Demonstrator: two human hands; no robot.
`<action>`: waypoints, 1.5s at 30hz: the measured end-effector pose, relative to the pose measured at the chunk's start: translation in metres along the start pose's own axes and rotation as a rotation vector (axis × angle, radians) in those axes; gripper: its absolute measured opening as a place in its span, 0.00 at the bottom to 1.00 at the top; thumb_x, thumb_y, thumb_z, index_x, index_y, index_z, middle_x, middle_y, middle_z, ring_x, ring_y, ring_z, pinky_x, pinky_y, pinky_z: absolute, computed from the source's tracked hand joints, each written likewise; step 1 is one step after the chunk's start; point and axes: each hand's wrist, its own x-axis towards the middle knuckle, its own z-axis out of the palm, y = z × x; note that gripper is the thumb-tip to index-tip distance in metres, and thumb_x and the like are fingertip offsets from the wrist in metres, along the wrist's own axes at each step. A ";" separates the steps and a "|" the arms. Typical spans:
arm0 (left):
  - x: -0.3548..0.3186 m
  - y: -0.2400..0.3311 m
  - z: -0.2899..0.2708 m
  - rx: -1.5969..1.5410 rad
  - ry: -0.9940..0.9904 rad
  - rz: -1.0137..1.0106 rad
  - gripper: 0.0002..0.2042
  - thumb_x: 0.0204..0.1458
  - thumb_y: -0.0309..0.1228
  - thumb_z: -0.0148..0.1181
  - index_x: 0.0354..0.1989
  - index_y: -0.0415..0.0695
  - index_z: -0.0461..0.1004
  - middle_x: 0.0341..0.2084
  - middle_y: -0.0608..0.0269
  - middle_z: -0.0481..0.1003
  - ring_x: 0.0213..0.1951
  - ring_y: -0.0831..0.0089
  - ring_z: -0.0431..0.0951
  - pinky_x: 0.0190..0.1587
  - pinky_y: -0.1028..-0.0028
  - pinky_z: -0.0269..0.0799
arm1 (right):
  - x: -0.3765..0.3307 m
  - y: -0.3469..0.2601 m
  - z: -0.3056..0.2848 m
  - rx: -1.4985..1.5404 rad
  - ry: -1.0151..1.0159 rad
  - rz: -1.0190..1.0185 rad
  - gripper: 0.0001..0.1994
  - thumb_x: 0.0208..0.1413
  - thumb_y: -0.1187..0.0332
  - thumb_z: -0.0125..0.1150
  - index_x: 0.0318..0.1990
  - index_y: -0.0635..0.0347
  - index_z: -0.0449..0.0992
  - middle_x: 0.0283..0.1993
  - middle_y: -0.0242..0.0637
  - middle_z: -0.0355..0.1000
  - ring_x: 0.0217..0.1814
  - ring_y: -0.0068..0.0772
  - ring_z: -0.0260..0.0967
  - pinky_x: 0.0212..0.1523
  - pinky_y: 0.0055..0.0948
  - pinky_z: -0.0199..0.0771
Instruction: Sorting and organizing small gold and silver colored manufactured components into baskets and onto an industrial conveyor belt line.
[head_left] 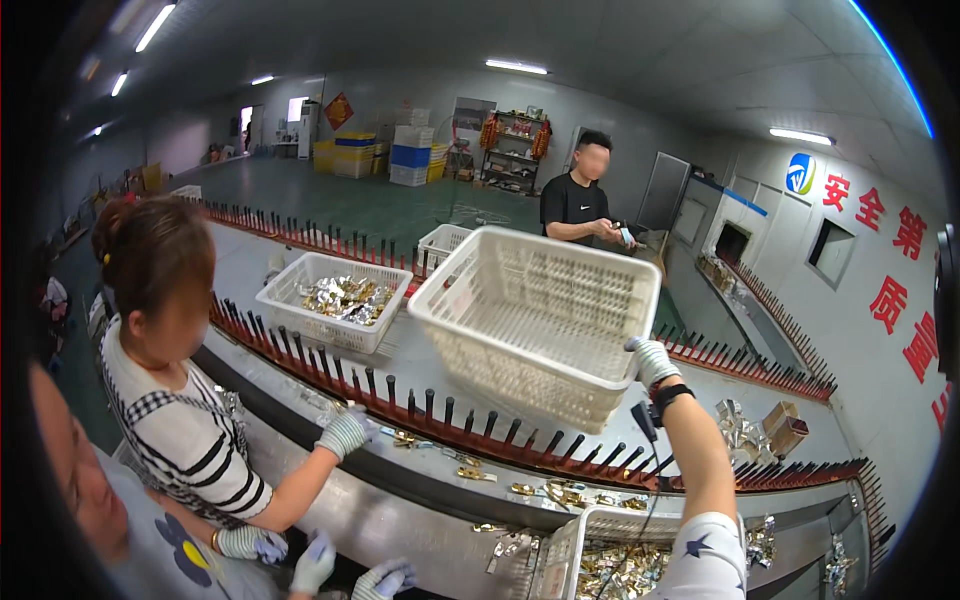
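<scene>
My right hand point(655, 362), in a striped knit glove with a dark band at the wrist, is closed on the near right rim of a large white plastic basket point(535, 375). The basket has slotted walls, looks empty inside, and is tilted above the grey table behind the row of black-tipped pegs. My right forearm reaches up from the lower edge in a white sleeve with a dark star. Below it stands another white basket point(580, 545) full of shiny gold and silver metal pieces point(625, 570). My left hand is not in view.
Pegs point(430, 405) line a red rail along the dark conveyor belt point(420, 490), where loose metal pieces lie. A white basket of pieces point(340, 325) stands at left. Two people with gloved hands point(345, 432) are close at left; another person point(580, 200) stands beyond the table.
</scene>
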 end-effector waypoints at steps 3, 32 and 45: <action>-0.004 -0.001 -0.003 0.007 0.057 -0.015 0.21 0.65 0.36 0.53 0.60 0.34 0.68 0.52 0.50 0.74 0.51 0.62 0.76 0.57 0.65 0.72 | 0.016 0.016 0.037 -0.193 0.012 0.085 0.22 0.42 0.68 0.67 0.46 0.71 0.76 0.37 0.50 0.76 0.35 0.48 0.75 0.35 0.49 0.78; 0.083 -0.027 0.008 0.178 -0.227 -0.181 0.21 0.62 0.36 0.56 0.58 0.33 0.70 0.48 0.52 0.77 0.49 0.66 0.78 0.55 0.67 0.73 | -0.294 0.182 -0.195 -0.593 0.142 -0.170 0.21 0.57 0.71 0.58 0.59 0.65 0.68 0.55 0.48 0.70 0.53 0.41 0.70 0.54 0.36 0.72; 0.094 -0.128 0.055 0.270 -0.546 -0.478 0.22 0.62 0.38 0.54 0.60 0.35 0.68 0.46 0.55 0.77 0.47 0.70 0.77 0.56 0.70 0.72 | -0.498 0.241 -0.285 -0.922 0.264 0.003 0.24 0.54 0.71 0.59 0.60 0.65 0.67 0.59 0.54 0.67 0.61 0.53 0.65 0.63 0.42 0.65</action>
